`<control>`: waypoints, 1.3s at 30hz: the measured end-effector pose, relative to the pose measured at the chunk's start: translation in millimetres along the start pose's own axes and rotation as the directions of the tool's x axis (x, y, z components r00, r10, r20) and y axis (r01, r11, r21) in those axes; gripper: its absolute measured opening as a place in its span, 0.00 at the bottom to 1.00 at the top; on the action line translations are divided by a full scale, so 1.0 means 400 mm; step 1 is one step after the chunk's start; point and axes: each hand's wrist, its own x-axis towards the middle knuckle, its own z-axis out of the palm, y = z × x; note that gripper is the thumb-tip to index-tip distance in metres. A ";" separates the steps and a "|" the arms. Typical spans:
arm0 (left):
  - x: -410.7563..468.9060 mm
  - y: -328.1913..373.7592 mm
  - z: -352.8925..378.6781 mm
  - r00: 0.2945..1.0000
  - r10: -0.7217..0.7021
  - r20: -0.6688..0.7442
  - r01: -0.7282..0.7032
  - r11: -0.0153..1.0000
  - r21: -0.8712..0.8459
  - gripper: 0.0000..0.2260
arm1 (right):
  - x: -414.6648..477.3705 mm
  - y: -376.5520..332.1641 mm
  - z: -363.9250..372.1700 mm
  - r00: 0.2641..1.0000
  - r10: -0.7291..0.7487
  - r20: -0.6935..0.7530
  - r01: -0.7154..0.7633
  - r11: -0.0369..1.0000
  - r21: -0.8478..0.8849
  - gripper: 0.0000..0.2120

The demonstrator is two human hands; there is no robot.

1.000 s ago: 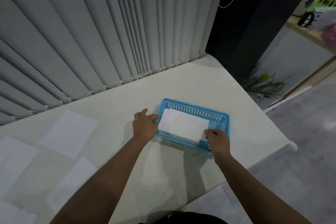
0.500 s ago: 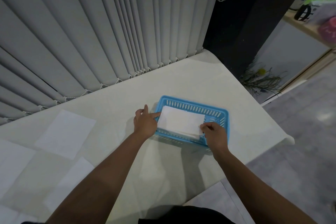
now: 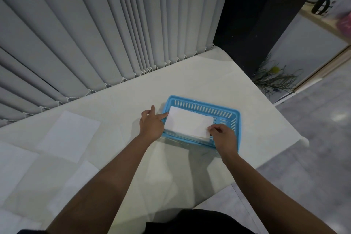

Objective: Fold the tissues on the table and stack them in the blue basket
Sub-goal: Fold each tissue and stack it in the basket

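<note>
A blue slotted basket [image 3: 226,112] stands on the white table [image 3: 117,104], right of centre. A folded white tissue [image 3: 189,123] lies on top of a stack inside it, slightly raised over the near rim. My left hand [image 3: 152,124] is at the basket's left end, its fingertips touching the tissue's left edge. My right hand [image 3: 224,137] pinches the tissue's near right corner over the basket's near rim. Unfolded tissues lie flat to the left: one [image 3: 69,136] further back and one [image 3: 74,184] nearer me.
Grey vertical blinds [image 3: 114,24] hang along the table's far edge. The table's right edge and rounded corner [image 3: 303,140] lie just beyond the basket, with grey floor below. More flat tissues [image 3: 13,167] cover the far left of the table.
The folded tissue has risen and shifted left inside the basket. My right hand's fingers have closed on its near right corner. The view has tilted slightly.
</note>
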 end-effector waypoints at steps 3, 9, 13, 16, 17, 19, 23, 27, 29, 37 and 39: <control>-0.004 -0.004 0.002 1.000 0.010 -0.017 -0.011 1.000 -0.006 0.23 | 0.002 0.010 -0.003 0.999 -0.005 -0.037 0.005 1.000 -0.021 0.10; -0.016 -0.007 0.012 0.994 0.079 -0.074 -0.074 0.995 0.068 0.21 | 0.002 0.034 -0.007 0.997 -0.076 -0.018 0.074 0.993 -0.095 0.15; -0.027 -0.002 0.026 0.991 0.101 -0.090 -0.088 0.987 0.132 0.22 | -0.001 0.054 -0.006 0.994 -0.104 0.016 0.105 0.979 -0.173 0.18; -0.032 -0.003 0.034 0.990 0.105 -0.097 -0.087 0.981 0.172 0.21 | 0.002 0.058 -0.003 0.993 -0.114 0.024 0.117 0.975 -0.188 0.17; -0.033 -0.004 0.036 0.989 0.105 -0.100 -0.086 0.981 0.173 0.21 | 0.001 0.057 -0.002 0.993 -0.119 0.022 0.121 0.975 -0.188 0.17; -0.036 -0.007 0.037 0.989 0.104 -0.104 -0.086 0.982 0.168 0.21 | 0.002 0.053 0.000 0.993 -0.120 0.017 0.121 0.974 -0.189 0.16; -0.039 -0.014 0.033 0.985 0.111 -0.134 -0.094 0.987 0.128 0.21 | 0.005 0.052 -0.001 0.992 -0.126 0.018 0.127 0.970 -0.206 0.16; -0.039 -0.025 0.044 0.957 0.044 -0.288 -0.104 0.974 -0.199 0.21 | 0.002 0.055 -0.031 0.960 -0.246 -0.133 0.204 0.942 -0.268 0.15; -0.033 -0.025 0.044 0.962 -0.095 -0.257 -0.035 0.887 -0.460 0.20 | -0.003 0.049 -0.055 0.922 -0.287 -0.260 0.180 0.912 -0.368 0.16; -0.033 -0.020 0.071 0.973 -0.196 0.120 0.210 0.550 -0.808 0.14 | 0.021 0.077 -0.094 0.994 0.025 -0.108 -0.031 0.998 -0.052 0.18; -0.038 -0.023 0.076 0.971 -0.208 0.118 0.213 0.524 -0.825 0.13 | 0.009 0.073 -0.089 0.998 0.039 -0.050 -0.037 0.998 0.046 0.13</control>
